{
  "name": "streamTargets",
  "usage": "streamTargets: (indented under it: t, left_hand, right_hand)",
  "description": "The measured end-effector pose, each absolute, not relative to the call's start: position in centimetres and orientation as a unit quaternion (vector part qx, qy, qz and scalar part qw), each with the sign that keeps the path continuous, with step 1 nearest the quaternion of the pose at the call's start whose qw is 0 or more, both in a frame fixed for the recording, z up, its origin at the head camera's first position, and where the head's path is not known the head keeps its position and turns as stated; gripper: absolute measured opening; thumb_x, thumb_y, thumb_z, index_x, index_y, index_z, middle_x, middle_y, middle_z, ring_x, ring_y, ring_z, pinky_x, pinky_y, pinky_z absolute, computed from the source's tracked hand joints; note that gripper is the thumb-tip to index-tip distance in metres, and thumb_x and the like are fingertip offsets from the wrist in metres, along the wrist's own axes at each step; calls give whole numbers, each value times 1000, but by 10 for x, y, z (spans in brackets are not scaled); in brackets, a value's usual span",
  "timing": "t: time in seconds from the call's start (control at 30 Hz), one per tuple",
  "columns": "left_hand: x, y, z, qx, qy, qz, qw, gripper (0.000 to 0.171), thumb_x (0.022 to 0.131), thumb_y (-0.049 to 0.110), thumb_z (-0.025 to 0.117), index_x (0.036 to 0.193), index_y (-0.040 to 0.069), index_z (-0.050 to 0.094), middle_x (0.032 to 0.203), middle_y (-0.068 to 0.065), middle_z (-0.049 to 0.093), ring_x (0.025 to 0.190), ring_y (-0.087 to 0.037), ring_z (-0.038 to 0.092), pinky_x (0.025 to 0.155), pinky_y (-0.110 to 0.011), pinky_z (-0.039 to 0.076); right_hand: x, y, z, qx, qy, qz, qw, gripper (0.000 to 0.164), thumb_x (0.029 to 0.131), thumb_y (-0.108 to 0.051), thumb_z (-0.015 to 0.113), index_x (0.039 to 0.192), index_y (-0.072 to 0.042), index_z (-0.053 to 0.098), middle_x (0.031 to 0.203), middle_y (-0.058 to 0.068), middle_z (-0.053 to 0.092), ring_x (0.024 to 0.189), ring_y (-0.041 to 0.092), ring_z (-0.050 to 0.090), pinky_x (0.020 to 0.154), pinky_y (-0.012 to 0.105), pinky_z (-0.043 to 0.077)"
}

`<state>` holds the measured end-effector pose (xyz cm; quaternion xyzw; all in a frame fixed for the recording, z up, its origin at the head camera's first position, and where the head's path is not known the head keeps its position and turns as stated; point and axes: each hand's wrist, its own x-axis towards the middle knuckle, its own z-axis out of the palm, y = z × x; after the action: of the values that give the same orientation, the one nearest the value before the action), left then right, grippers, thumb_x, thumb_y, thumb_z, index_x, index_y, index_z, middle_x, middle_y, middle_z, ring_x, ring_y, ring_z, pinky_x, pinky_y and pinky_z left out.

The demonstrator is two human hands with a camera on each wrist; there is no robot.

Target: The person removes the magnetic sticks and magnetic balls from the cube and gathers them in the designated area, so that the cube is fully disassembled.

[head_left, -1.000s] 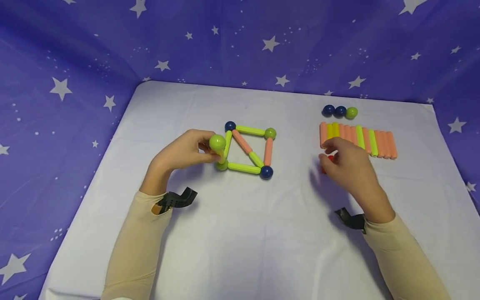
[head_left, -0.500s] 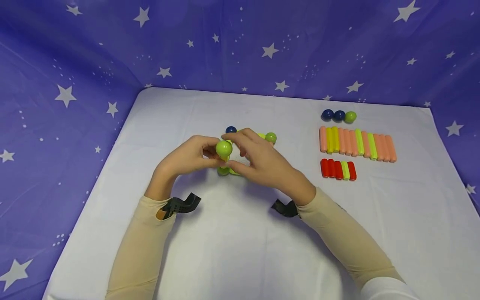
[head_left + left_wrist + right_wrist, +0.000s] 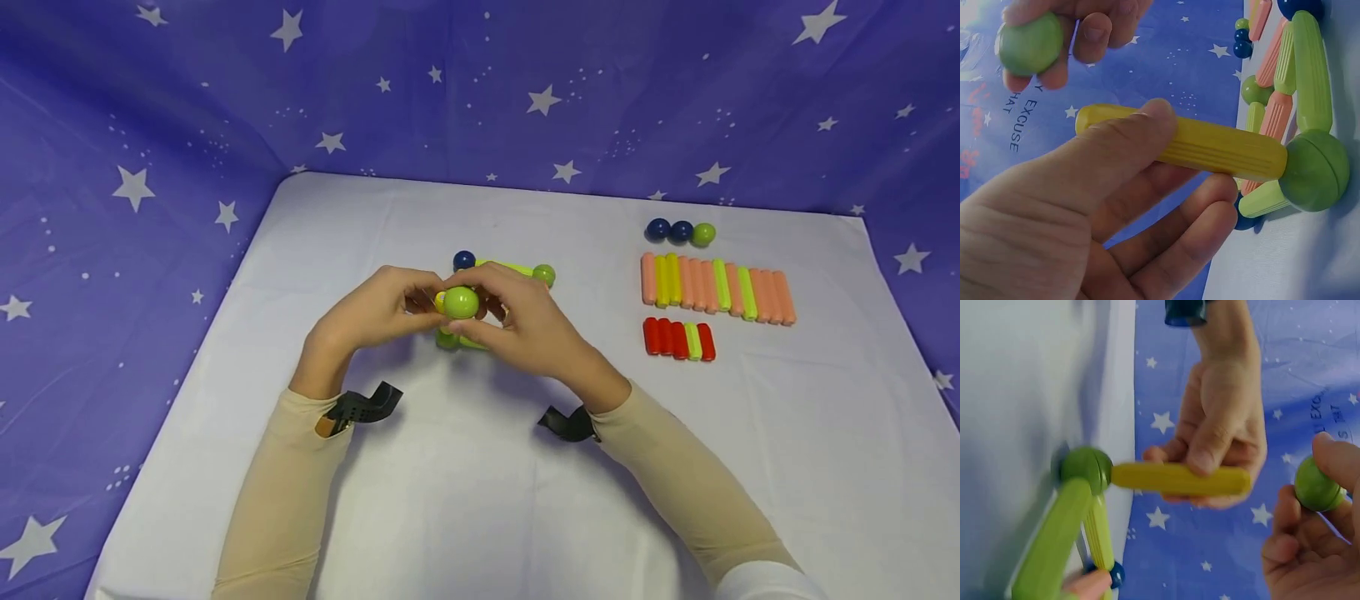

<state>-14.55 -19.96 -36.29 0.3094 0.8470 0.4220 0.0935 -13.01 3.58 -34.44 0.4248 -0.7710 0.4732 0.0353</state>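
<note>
White surface (image 3: 480, 500), starry backdrop (image 3: 487, 125). Your left fingers (image 3: 1200, 234) pinch yellow stick (image 3: 1229, 150), upright on green corner ball (image 3: 1315, 172); right fingers (image 3: 1286, 509) pinch second green ball (image 3: 461, 302) near its top. Likely capping step; next move calls for steady alignment.

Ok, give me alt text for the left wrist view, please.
A left hand grips a yellow stick, one end against the green corner ball of a stick-and-ball frame on a white surface. Near its free end but apart, a right hand holds a second green ball.
</note>
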Motion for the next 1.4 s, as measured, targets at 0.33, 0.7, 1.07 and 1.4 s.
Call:
streamTargets:
  t: [0.33,0.7,1.07,1.4]
  left_hand:
    - [-143,-194,-359,283,853,421,122,20,82,15,80,98,14,69,88,3,68,84,-14,63,80,-34,51]
    - [-141,-194,-361,273,863,407,125,19,83,17,79,99,17,69,90,6,67,87,-11,62,80,-34,50]
    - [-143,-195,-362,280,860,409,123,20,84,17,79,101,16,68,90,6,68,86,-12,63,79,-35,51]
    - [-144,-195,-365,283,856,416,118,17,84,16,78,98,18,68,89,8,67,86,-9,62,79,-34,51]
  right_hand:
    - [-140,95,-352,311,-829,464,3,42,84,-9,76,123,-17,62,104,-4,61,78,14,56,64,28,48]
    - [-180,182,-369,141,-915,378,-4,39,85,-18,75,122,-15,63,103,2,62,83,18,58,71,34,47]
    - [-231,268,-356,-11,-950,311,-28,63,92,-50,58,140,-10,50,126,12,56,108,28,54,85,37,49]
    - [-265,323,-366,-92,-955,279,-34,66,96,-46,50,145,-3,42,140,21,45,122,39,44,95,55,43]
